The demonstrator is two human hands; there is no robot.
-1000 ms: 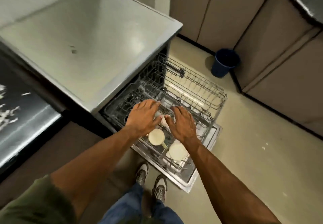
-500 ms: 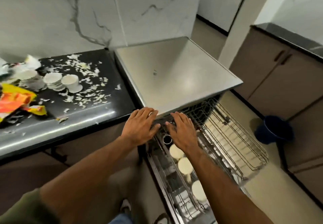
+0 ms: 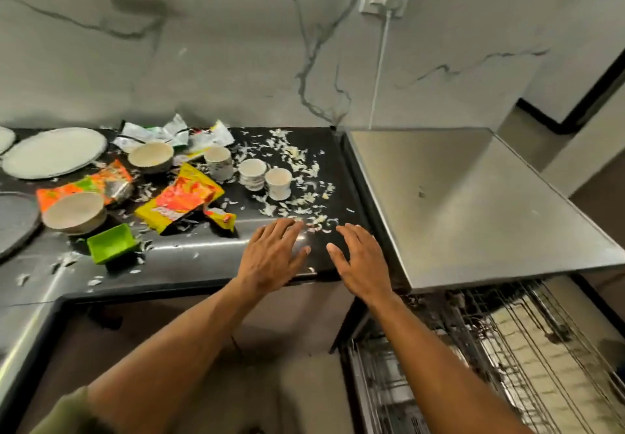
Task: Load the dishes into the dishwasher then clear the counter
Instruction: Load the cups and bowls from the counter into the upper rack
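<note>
Hovering above the glossy black stone counter [image 3: 203, 259], held left hand [image 3: 270, 257] and right hand [image 3: 363, 264] empty, fingers straight, apart. Seemingly had yet to load white ceramic cups [image 3: 278, 181], beige bowls [image 3: 151, 156], pale round plate [image 3: 54, 152] from the counter into wire dishwasher rack [image 3: 507, 349] right of it, then clear orange-yellow wrappers [image 3: 182, 200].

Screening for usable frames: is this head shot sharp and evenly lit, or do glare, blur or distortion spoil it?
Head view: soft overall. The left hand and right hand look slightly smeared, and the rack at lower right is streaked. Glare runs along the front of the counter and washes out the dishwasher top. Wide-angle distortion bends the counter edges.
</note>
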